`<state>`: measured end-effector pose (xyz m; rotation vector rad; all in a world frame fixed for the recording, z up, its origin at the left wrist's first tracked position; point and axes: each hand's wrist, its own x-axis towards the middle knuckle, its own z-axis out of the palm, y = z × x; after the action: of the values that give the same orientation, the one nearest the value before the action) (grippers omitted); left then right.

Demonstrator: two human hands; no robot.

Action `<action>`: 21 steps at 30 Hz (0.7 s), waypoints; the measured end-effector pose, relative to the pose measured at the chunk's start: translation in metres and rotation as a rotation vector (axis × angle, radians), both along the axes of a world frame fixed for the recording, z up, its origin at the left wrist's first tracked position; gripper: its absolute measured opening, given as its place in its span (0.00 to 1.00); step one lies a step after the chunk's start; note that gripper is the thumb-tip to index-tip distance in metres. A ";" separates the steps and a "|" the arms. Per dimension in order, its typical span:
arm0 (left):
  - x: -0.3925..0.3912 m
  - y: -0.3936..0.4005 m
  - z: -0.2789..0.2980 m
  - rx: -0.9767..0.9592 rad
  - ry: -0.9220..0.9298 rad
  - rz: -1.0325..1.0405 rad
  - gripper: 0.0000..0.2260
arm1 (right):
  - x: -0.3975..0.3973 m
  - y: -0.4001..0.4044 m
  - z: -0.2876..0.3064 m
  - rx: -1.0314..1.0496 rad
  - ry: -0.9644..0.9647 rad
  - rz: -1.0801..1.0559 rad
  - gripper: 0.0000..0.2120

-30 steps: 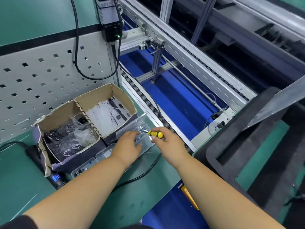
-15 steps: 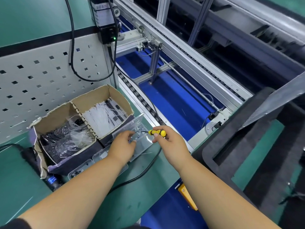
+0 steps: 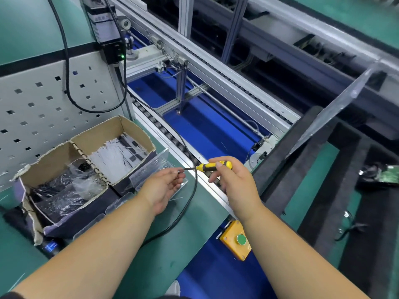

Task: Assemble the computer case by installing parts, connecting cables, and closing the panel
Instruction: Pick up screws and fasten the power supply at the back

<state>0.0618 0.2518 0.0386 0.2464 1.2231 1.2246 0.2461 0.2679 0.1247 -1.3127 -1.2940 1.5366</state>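
My right hand (image 3: 233,182) grips a yellow-and-black screwdriver (image 3: 212,166) by its handle, the shaft pointing left. My left hand (image 3: 164,184) pinches a small screw (image 3: 179,171) at the screwdriver's tip. Both hands hover over the clear plastic screw box (image 3: 151,169) on the green bench. The black foam cradle (image 3: 319,169) lies to the right, with a tilted transparent side panel (image 3: 336,108) above it. A green circuit board part (image 3: 386,173) shows at the far right edge.
A cardboard box (image 3: 64,152) with white cable ties and black bagged parts stands at left, against a perforated panel (image 3: 43,104). A black cable (image 3: 194,190) loops under my hands. A roller conveyor (image 3: 216,93) runs behind; a yellow button box (image 3: 237,238) hangs at the bench edge.
My left hand came up out of the screw box with a screw, now pinched at the screwdriver tip. Both hands shifted slightly right and toward me.
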 end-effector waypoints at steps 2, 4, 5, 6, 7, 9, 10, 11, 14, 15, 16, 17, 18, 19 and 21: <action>0.008 0.000 0.004 0.015 -0.011 -0.032 0.07 | 0.008 -0.006 0.004 0.016 -0.015 -0.038 0.09; 0.018 0.000 0.009 0.025 -0.022 -0.057 0.06 | 0.017 -0.013 0.009 0.044 -0.008 -0.079 0.09; 0.023 0.000 0.011 0.028 -0.026 -0.070 0.06 | 0.022 -0.017 0.012 0.055 0.001 -0.100 0.10; 0.028 0.000 0.013 0.033 -0.030 -0.086 0.06 | 0.028 -0.022 0.016 0.062 0.012 -0.124 0.10; 0.033 0.000 0.016 0.040 -0.035 -0.105 0.05 | 0.034 -0.026 0.018 0.069 0.023 -0.146 0.09; 0.045 -0.001 0.022 0.061 -0.055 -0.146 0.05 | 0.048 -0.035 0.024 0.085 0.020 -0.181 0.09; 0.052 -0.002 0.026 0.073 -0.066 -0.161 0.05 | 0.056 -0.040 0.026 0.094 0.003 -0.195 0.09; 0.059 -0.004 0.030 0.085 -0.072 -0.176 0.06 | 0.063 -0.044 0.028 0.104 -0.007 -0.211 0.10; 0.082 -0.011 0.043 0.127 -0.040 -0.251 0.05 | 0.090 -0.059 0.035 0.127 0.018 -0.282 0.10; 0.091 -0.014 0.047 0.149 -0.017 -0.286 0.05 | 0.101 -0.065 0.037 0.131 0.020 -0.305 0.10; 0.100 -0.017 0.051 0.174 0.014 -0.325 0.06 | 0.113 -0.071 0.040 0.133 0.017 -0.322 0.11; 0.109 -0.020 0.054 0.199 0.050 -0.366 0.07 | 0.125 -0.078 0.042 0.132 0.015 -0.339 0.11; 0.120 -0.023 0.058 0.225 0.082 -0.410 0.07 | 0.137 -0.085 0.044 0.129 0.014 -0.359 0.10; 0.132 -0.027 0.062 0.248 0.107 -0.453 0.08 | 0.150 -0.093 0.047 0.126 0.015 -0.387 0.10; 0.158 -0.034 0.072 0.282 0.140 -0.519 0.08 | 0.176 -0.110 0.051 0.125 0.013 -0.473 0.10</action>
<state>0.2198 0.2175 0.1106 0.8168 1.0127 0.9271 0.4217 0.1582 0.1761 -1.4011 -0.9633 1.1152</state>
